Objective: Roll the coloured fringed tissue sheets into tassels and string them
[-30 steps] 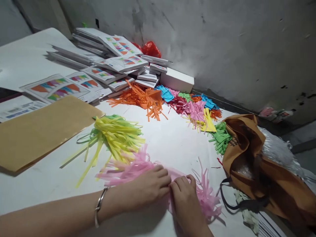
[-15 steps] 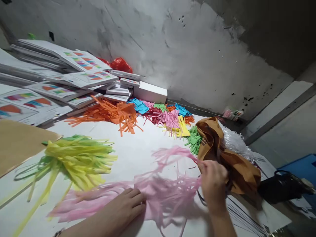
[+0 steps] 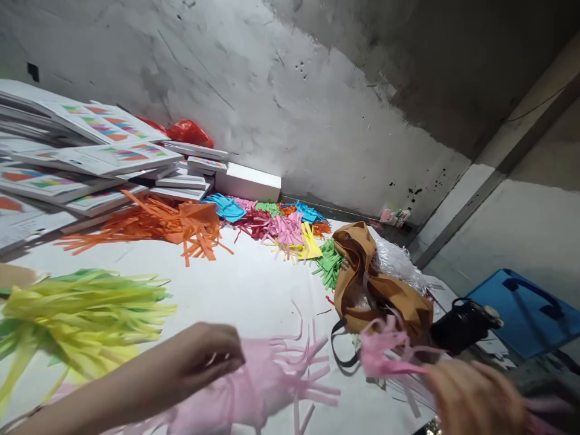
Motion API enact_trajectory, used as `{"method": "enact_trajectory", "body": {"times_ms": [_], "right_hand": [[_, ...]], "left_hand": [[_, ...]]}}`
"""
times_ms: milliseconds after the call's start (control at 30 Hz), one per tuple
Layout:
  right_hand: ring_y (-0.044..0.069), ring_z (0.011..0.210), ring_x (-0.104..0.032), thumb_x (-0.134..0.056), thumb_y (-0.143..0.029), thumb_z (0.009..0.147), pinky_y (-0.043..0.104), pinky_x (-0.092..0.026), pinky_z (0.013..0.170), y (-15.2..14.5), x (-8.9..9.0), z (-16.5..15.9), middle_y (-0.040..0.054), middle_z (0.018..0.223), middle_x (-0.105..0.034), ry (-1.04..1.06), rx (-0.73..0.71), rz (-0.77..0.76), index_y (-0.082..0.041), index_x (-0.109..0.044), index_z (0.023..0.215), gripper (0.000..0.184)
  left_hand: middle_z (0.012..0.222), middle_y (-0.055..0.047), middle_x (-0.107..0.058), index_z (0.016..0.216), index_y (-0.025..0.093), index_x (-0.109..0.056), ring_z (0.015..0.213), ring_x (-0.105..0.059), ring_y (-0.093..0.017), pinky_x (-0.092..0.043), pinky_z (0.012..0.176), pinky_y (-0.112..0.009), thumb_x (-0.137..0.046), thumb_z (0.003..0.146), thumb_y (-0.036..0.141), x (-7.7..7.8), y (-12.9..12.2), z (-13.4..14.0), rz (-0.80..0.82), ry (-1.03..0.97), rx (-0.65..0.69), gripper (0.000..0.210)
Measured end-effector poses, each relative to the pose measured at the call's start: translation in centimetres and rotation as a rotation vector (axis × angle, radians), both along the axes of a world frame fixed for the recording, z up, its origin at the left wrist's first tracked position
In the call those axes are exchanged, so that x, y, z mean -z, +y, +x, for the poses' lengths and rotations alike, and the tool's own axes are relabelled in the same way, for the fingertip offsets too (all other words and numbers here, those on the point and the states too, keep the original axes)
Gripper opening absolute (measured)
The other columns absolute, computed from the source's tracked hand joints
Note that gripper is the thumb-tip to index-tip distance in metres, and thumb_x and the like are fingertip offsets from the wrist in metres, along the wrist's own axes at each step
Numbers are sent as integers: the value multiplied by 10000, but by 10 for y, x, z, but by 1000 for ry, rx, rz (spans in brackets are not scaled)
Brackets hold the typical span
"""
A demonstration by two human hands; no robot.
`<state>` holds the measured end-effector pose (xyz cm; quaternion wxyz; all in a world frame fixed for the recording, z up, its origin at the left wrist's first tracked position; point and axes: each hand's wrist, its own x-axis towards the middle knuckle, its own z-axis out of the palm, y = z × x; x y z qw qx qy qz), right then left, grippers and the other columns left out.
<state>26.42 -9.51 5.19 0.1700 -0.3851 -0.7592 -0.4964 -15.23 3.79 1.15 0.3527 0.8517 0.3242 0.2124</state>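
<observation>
My right hand (image 3: 475,393), blurred by motion, grips a bunch of pink fringe strips (image 3: 385,350) at the lower right. Some strips hang from its fingers and trail past the hand. A pink fringed sheet (image 3: 254,380) lies on the white tabletop (image 3: 235,290), its cut strips pointing right. Over its left part is my left hand (image 3: 217,347), with bent fingers drawn together; what they hold, if anything, is hidden. Left of that arm lies a yellow and green fringe bundle (image 3: 90,314).
Orange fringe (image 3: 181,223) and several coloured bunches lie along the back, beside stacked printed boxes (image 3: 113,157) and a white box (image 3: 249,181). To the right stand a brown bag (image 3: 357,260) with a dark strap, a black jug (image 3: 462,326) and a blue case (image 3: 530,311).
My right hand has moved right and nearer, carrying pink strips off the sheet. My left hand has lifted from lying flat and curled its fingers. The view has swung right.
</observation>
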Motion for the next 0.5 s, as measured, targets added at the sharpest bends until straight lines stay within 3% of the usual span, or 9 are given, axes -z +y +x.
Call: {"method": "enact_trajectory", "body": {"times_ms": [100,167,267,367,500], "right_hand": [[177,881,-713,-378,-74,1011,455,-374,1052,18,1,-76,46,876,-771,-62,-137,-111,-175,-725,985,362],[181,902,-718,-380,-35,994,489,-328,1111,29,2,-107,54,872,-774,-25,-218,-125,-145,-725,990,361],[164,864,-726,-406,-29,986,482,-309,1139,40,6,-126,46,836,-772,48,-318,-70,-127,-723,989,333],[142,787,-728,-517,-77,969,408,-417,1046,51,14,-131,22,795,-759,172,-421,12,-145,-719,971,213],[138,694,-705,-607,-125,950,329,-547,790,60,36,-151,12,770,-721,602,-552,-44,-176,-689,1000,108]], "left_hand": [[1034,-56,-730,1048,216,-760,895,-664,-178,-471,771,-203,-510,996,387,-48,-8,32,-89,-181,53,307],[1033,-63,-742,1057,204,-774,916,-654,-190,-463,790,-224,-560,970,404,-62,-15,56,-188,-224,122,306],[842,-37,-733,919,164,-790,777,-610,-167,-433,697,-229,-730,839,485,-55,-19,79,-518,-285,170,336],[730,-8,-681,774,138,-756,696,-551,-135,-391,645,-225,-871,660,537,-37,-20,81,-772,-443,167,432],[633,28,-590,734,124,-718,633,-466,-100,-348,613,-214,-890,644,549,-21,-27,78,-765,-610,97,468]]}}
